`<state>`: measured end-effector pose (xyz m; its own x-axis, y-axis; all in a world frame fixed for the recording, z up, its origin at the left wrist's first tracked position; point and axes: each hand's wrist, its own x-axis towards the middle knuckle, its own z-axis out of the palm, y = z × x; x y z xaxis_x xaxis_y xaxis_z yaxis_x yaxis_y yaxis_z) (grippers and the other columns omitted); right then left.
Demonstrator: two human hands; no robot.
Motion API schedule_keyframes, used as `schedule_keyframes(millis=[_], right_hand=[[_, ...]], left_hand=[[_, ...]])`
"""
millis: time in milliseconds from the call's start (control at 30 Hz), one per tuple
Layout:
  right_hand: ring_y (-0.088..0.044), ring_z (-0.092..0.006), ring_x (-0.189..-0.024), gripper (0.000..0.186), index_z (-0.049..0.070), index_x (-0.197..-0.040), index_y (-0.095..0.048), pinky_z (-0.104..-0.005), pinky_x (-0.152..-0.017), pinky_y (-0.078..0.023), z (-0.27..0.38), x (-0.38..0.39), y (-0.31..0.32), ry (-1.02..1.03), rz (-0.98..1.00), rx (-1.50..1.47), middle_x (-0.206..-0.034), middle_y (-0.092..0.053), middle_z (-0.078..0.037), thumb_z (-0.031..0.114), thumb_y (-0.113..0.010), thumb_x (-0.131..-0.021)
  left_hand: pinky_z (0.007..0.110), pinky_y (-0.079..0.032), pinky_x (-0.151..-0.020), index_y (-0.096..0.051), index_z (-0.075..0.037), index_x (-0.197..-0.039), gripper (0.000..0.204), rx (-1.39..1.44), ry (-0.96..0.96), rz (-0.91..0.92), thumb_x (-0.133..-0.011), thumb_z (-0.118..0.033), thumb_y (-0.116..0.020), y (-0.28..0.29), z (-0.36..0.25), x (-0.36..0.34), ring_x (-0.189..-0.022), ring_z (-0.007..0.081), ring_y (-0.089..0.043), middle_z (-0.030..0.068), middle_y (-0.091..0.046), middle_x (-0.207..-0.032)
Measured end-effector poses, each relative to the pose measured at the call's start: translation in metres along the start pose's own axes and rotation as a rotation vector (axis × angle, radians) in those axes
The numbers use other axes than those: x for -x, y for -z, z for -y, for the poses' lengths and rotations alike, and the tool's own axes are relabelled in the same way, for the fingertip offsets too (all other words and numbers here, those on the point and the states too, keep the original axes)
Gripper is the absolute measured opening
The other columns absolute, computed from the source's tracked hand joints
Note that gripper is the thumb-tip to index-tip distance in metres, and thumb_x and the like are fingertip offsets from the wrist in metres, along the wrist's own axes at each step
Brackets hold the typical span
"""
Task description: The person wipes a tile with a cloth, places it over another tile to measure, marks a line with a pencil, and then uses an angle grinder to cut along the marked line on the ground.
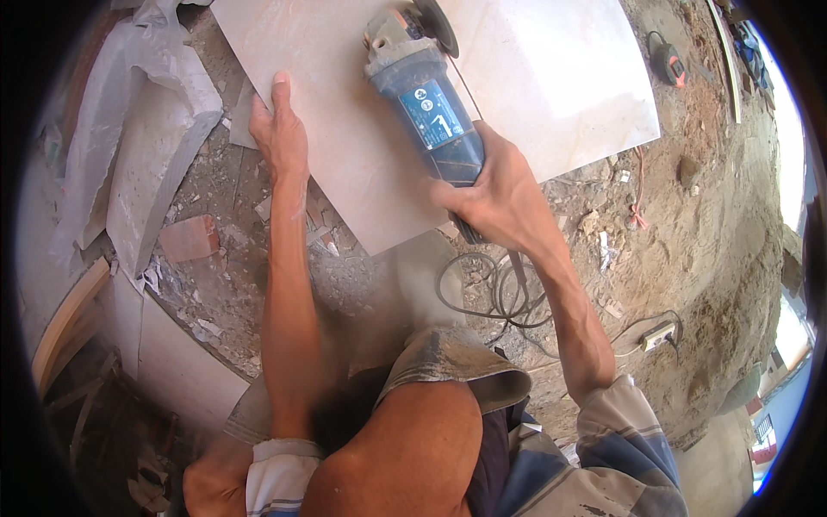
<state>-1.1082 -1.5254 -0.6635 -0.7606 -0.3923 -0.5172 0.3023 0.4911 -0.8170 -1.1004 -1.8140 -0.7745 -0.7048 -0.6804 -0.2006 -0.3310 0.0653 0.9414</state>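
My right hand is wrapped round the rear body of a blue angle grinder. The grinder lies slanted over a large pale floor tile, its dark disc at the far end standing on edge by the tile's surface. From the disc a thin straight line runs across the tile back toward my right hand. My left hand grips the tile's left edge, thumb on top and the other fingers partly hidden at the rim. Greyish dust hangs below the tile's near corner.
A looped black cable lies by my right forearm, near a white power strip. A tape measure sits at the far right. Left are a crumpled grey sheet and a brick piece. Rubble covers the ground.
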Motion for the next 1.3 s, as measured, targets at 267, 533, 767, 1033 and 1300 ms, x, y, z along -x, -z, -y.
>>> schedule_keyframes(millis=[267,533,767,1033,1300], right_hand=[[-0.072,-0.0296,-0.065,0.059,-0.015,-0.109,-0.063,-0.0403,-0.056,-0.059,-0.002,0.002,0.001,-0.01,0.0,-0.016,-0.082,-0.072,-0.024,0.031,-0.081,-0.077],[-0.072,-0.03,-0.068,0.059,-0.015,-0.11,-0.064,-0.0405,-0.06,-0.06,-0.006,0.008,0.0,0.028,-0.024,-0.014,-0.082,-0.072,-0.023,0.031,-0.081,-0.078],[-0.072,-0.0301,-0.069,0.059,-0.015,-0.111,-0.064,-0.0409,-0.061,-0.06,-0.008,0.012,0.0,0.027,-0.022,0.004,-0.083,-0.072,-0.023,0.03,-0.081,-0.077],[-0.072,-0.0302,-0.07,0.061,-0.016,-0.112,-0.064,-0.0415,-0.063,-0.06,-0.004,0.018,0.002,-0.016,-0.016,0.013,-0.083,-0.072,-0.023,0.03,-0.081,-0.076],[-0.072,-0.0314,-0.071,0.064,-0.016,-0.113,-0.063,-0.0421,-0.063,-0.06,-0.009,0.019,0.001,-0.001,-0.036,0.014,-0.084,-0.072,-0.024,0.031,-0.081,-0.075]], left_hand=[[0.035,-0.051,-0.102,-0.06,0.008,-0.145,0.058,0.001,-0.014,0.007,-0.11,-0.038,-0.065,-0.002,-0.002,0.001,-0.115,0.0207,-0.068,0.0149,-0.072,-0.131],[0.039,-0.05,-0.102,-0.062,0.012,-0.133,0.062,0.006,-0.028,0.01,-0.108,-0.045,-0.066,-0.003,-0.008,0.005,-0.112,0.0255,-0.065,0.0197,-0.07,-0.124],[0.039,-0.051,-0.101,-0.062,0.012,-0.133,0.059,0.034,-0.022,0.018,-0.11,-0.042,-0.065,-0.002,-0.004,0.003,-0.111,0.0254,-0.066,0.0193,-0.071,-0.124],[0.039,-0.051,-0.101,-0.061,0.012,-0.134,0.059,0.036,-0.017,0.017,-0.11,-0.042,-0.064,-0.002,-0.003,0.003,-0.112,0.0257,-0.066,0.02,-0.071,-0.126],[0.038,-0.052,-0.1,-0.06,0.012,-0.137,0.06,0.045,-0.016,0.018,-0.11,-0.041,-0.064,-0.004,-0.007,0.005,-0.112,0.0254,-0.066,0.0192,-0.071,-0.127]])
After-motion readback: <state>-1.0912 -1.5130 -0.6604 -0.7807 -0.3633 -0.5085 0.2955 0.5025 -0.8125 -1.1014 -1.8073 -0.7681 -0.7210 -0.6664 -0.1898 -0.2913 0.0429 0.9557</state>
